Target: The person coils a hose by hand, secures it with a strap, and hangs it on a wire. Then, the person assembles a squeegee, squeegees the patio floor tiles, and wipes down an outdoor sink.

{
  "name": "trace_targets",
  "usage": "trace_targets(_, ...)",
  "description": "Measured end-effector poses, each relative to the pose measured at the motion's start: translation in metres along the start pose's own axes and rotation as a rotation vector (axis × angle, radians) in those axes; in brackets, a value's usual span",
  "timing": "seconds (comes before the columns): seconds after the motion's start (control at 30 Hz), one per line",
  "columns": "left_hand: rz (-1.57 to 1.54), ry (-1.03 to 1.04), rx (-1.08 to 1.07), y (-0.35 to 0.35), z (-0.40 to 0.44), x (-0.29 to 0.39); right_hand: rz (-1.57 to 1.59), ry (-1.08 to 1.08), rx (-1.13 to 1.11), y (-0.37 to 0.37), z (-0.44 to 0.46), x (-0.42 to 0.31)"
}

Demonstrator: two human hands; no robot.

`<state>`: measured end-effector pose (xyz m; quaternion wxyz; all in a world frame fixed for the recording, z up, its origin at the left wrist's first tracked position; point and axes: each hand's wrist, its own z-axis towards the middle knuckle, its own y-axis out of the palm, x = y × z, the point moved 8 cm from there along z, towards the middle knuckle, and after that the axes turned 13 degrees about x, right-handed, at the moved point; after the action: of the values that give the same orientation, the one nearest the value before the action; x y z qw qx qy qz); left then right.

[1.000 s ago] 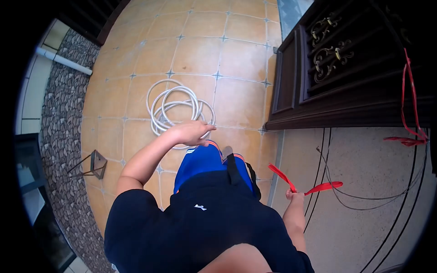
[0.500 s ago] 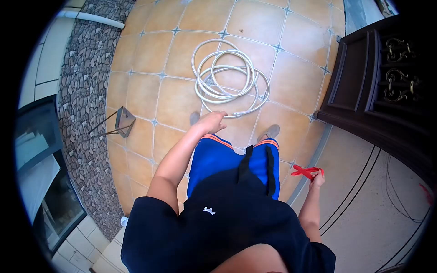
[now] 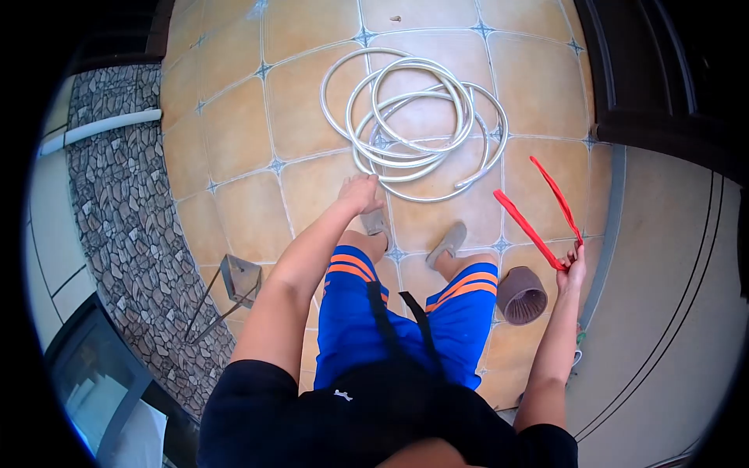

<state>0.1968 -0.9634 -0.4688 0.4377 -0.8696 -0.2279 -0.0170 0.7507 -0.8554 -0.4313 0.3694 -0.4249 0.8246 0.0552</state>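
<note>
A coiled, pale translucent hose (image 3: 460,121) lies in loose loops on the tiled floor in front of my feet. One cut end of the hose (image 3: 460,186) points toward me. My left hand (image 3: 360,193) hangs in the air at the near edge of the coil, its fingers loosely stretched and nothing seen in them; whether it touches the hose I cannot tell. Off to the right, my right hand (image 3: 573,269) is closed around a red strip (image 3: 530,230). Two lengths of the strip stick out forward from my fingers, spread in a V.
A brown ribbed pot (image 3: 522,296) stands by my right leg. To the left is a metal-framed lantern-like object (image 3: 240,277) beside the stone-clad wall base (image 3: 117,195). A white pipe (image 3: 109,129) runs out of that wall. A dark door (image 3: 647,62) stands at the upper right.
My right hand has risen forward, and the red strip's ends now stretch out apart. My left hand has shifted slightly left. The view has moved, bringing the brown pot into sight.
</note>
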Motion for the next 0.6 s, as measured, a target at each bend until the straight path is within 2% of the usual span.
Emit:
trace_targets(0.03, 0.033, 0.021, 0.018, 0.008, 0.023, 0.004, -0.075, -0.061, 0.073, -0.023, 0.027, 0.014)
trace_targets(0.1, 0.039, 0.124, 0.132, 0.035, 0.073, 0.022, -0.272, -0.498, 0.238, -0.062, 0.062, 0.014)
trace_targets(0.17, 0.042, 0.204, 0.232, 0.079, 0.134, 0.041, -0.467, -0.856, 0.351, -0.062, 0.071, 0.025)
trace_targets(0.23, 0.039, 0.260, 0.309, 0.131, 0.201, 0.059, -0.673, -1.131, 0.402, -0.038, 0.043, 0.048)
trace_targets(0.3, 0.042, 0.208, 0.244, 0.183, 0.259, 0.066, -0.558, -0.951, 0.114, -0.017, 0.102, 0.124)
trace_targets(0.33, 0.035, 0.177, 0.217, 0.206, 0.281, 0.068, -0.597, -0.917, 0.057, 0.013, 0.115, 0.161)
trace_targets(0.37, 0.067, 0.152, 0.205, 0.227, 0.302, 0.068, -0.595, -0.708, -0.085, 0.040, 0.154, 0.208)
trace_targets(0.4, 0.053, 0.168, 0.158, 0.247, 0.318, 0.071, -0.699, -0.618, -0.083, 0.068, 0.185, 0.243)
trace_targets(0.47, 0.032, 0.168, 0.072, 0.276, 0.334, 0.069, -0.920, -0.672, -0.176, 0.147, 0.214, 0.282)
trace_targets(0.5, 0.056, 0.179, 0.172, 0.280, 0.338, 0.067, -0.929, -0.701, -0.209, 0.182, 0.245, 0.302)
trace_targets(0.6, 0.081, 0.129, 0.090, 0.297, 0.333, 0.073, -1.019, -0.756, -0.247, 0.249, 0.262, 0.325)
